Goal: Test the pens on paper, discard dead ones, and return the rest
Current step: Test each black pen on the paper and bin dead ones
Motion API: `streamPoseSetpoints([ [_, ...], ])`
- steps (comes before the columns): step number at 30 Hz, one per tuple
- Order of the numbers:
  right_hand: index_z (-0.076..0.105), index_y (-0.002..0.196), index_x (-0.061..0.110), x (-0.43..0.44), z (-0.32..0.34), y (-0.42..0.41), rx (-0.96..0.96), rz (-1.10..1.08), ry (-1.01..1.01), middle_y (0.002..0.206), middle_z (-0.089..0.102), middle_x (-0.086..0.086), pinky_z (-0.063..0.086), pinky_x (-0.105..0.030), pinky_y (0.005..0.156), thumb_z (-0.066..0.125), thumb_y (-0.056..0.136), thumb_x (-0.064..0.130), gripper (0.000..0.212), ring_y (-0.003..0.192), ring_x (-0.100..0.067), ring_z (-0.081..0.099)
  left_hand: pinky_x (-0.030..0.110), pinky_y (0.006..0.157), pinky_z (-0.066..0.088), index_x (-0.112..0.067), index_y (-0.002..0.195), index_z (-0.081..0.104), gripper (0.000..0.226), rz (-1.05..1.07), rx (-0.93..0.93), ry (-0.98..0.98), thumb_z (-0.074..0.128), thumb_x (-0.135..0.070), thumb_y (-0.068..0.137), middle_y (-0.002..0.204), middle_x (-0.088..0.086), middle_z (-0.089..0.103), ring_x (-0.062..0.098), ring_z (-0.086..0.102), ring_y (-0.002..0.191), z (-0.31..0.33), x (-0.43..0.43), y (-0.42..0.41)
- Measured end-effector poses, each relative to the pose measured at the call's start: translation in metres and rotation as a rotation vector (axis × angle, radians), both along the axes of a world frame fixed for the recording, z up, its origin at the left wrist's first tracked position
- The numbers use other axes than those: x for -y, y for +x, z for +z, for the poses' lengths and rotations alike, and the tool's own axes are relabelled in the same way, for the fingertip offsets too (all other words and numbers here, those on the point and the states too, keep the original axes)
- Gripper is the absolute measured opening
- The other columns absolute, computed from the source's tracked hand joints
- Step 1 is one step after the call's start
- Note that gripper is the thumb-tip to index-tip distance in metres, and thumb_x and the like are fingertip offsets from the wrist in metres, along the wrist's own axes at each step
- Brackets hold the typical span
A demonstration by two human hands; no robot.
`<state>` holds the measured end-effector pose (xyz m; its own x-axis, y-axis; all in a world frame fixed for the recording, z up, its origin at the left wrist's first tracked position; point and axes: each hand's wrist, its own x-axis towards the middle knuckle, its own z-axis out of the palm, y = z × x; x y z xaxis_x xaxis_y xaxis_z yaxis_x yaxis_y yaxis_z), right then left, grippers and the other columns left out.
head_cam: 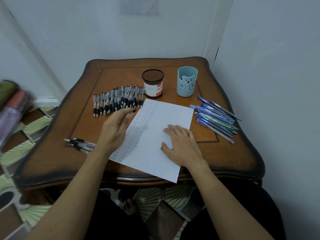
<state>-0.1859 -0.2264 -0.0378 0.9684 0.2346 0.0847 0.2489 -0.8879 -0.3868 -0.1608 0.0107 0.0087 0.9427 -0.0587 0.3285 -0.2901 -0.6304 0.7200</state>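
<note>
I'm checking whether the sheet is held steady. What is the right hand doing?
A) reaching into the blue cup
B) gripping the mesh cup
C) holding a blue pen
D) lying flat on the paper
D: the right hand lies flat on the paper, fingers straight, with no pen in it.

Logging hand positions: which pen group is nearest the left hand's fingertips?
The long row of black-grip pens beside the mesh holder; the left hand nearly reaches it, unlike the blue pens or the small near-left pile.

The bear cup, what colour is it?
Light blue. The bear cup has a bear face on its front, seen in the head view.
</note>
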Motion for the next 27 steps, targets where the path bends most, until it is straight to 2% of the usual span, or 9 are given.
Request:
streamPoseSetpoints([
  [3, 0.038, 0.147, 0.029, 0.000, -0.001, 0.000, 0.003, -0.005, -0.001, 0.159, 0.030, 0.009, 0.008, -0.040, 0.124, 0.040, 0.098, 0.050, 0.054, 0.148, -0.011, 0.019, 0.026, 0.080, 0.047, -0.019, 0.122, 0.063, 0.051, -0.059, 0.020, -0.059, 0.037, -0.058, 0.102, 0.106, -0.006, 0.066, 0.008, 0.058, 0.092, 0.003, 0.008, -0.003],
  [5, 0.038, 0.147, 0.029, 0.000, -0.001, 0.000, 0.003, -0.005, 0.003, 0.159, 0.030, 0.009, 0.008, -0.040, 0.124, 0.041, 0.098, 0.049, 0.053, 0.148, -0.011, 0.019, 0.015, 0.061, 0.039, -0.016, 0.104, 0.070, 0.071, -0.096, 0.052, -0.118, 0.033, -0.076, 0.092, 0.077, -0.017, 0.064, 0.003, 0.056, 0.069, 0.003, 0.013, -0.004],
  [9, 0.039, 0.147, 0.029, 0.000, -0.001, 0.000, 0.001, -0.002, 0.005, 0.159, 0.030, 0.009, 0.009, -0.040, 0.123, 0.041, 0.098, 0.050, 0.053, 0.148, -0.011, 0.019, 0.018, 0.048, 0.026, -0.011, 0.080, 0.078, 0.059, -0.023, 0.143, -0.138, 0.050, -0.062, 0.090, 0.048, -0.024, 0.052, 0.002, 0.046, 0.043, 0.002, 0.021, -0.003],
  [13, 0.038, 0.147, 0.030, 0.000, -0.001, 0.001, -0.001, 0.001, 0.006, 0.159, 0.031, 0.009, 0.009, -0.041, 0.124, 0.040, 0.098, 0.051, 0.053, 0.148, -0.011, 0.019, 0.018, 0.050, 0.031, -0.021, 0.095, 0.078, 0.039, 0.010, 0.132, -0.177, 0.051, -0.047, 0.088, 0.058, -0.024, 0.059, -0.001, 0.052, 0.051, 0.001, 0.025, -0.006],
  [17, 0.039, 0.146, 0.030, 0.000, -0.001, 0.000, 0.003, 0.002, 0.001, 0.158, 0.031, 0.008, 0.011, -0.041, 0.123, 0.038, 0.096, 0.052, 0.055, 0.147, -0.011, 0.020, 0.012, 0.067, 0.044, -0.031, 0.137, 0.057, 0.044, 0.009, 0.164, -0.095, 0.069, -0.032, 0.095, 0.105, -0.007, 0.063, -0.005, 0.056, 0.082, -0.005, 0.021, 0.000],
  [20, 0.039, 0.146, 0.029, 0.000, -0.001, 0.000, 0.007, 0.005, 0.000, 0.158, 0.031, 0.009, 0.009, -0.040, 0.123, 0.037, 0.096, 0.052, 0.055, 0.146, -0.011, 0.020, 0.032, 0.063, 0.053, -0.026, 0.136, 0.060, 0.042, 0.027, 0.249, -0.114, 0.057, -0.008, 0.098, 0.108, 0.000, 0.064, 0.006, 0.058, 0.074, -0.015, 0.019, 0.000],
  [22, 0.039, 0.146, 0.030, 0.000, -0.002, 0.000, 0.008, 0.004, -0.001, 0.158, 0.031, 0.009, 0.009, -0.040, 0.123, 0.037, 0.096, 0.052, 0.055, 0.146, -0.010, 0.020, 0.039, 0.074, 0.059, -0.023, 0.136, 0.060, 0.039, 0.043, 0.221, -0.199, 0.048, -0.010, 0.101, 0.111, 0.000, 0.062, 0.015, 0.063, 0.081, -0.021, 0.017, -0.001],
  [25, 0.038, 0.147, 0.030, 0.000, -0.002, 0.001, 0.006, 0.002, -0.002, 0.158, 0.031, 0.009, 0.008, -0.039, 0.123, 0.040, 0.098, 0.050, 0.053, 0.146, -0.010, 0.020, 0.020, 0.088, 0.053, -0.020, 0.142, 0.056, 0.047, 0.053, 0.107, -0.296, 0.034, -0.038, 0.105, 0.125, 0.005, 0.058, 0.011, 0.060, 0.105, -0.026, 0.013, -0.006],
  [27, 0.039, 0.147, 0.030, 0.000, -0.002, 0.001, 0.009, 0.001, -0.001, 0.158, 0.031, 0.009, 0.008, -0.039, 0.123, 0.041, 0.098, 0.050, 0.053, 0.146, -0.011, 0.020, 0.029, 0.081, 0.054, -0.018, 0.134, 0.062, 0.057, 0.030, 0.026, -0.345, 0.025, -0.049, 0.104, 0.113, 0.006, 0.062, 0.017, 0.063, 0.098, -0.029, 0.012, -0.009],
])
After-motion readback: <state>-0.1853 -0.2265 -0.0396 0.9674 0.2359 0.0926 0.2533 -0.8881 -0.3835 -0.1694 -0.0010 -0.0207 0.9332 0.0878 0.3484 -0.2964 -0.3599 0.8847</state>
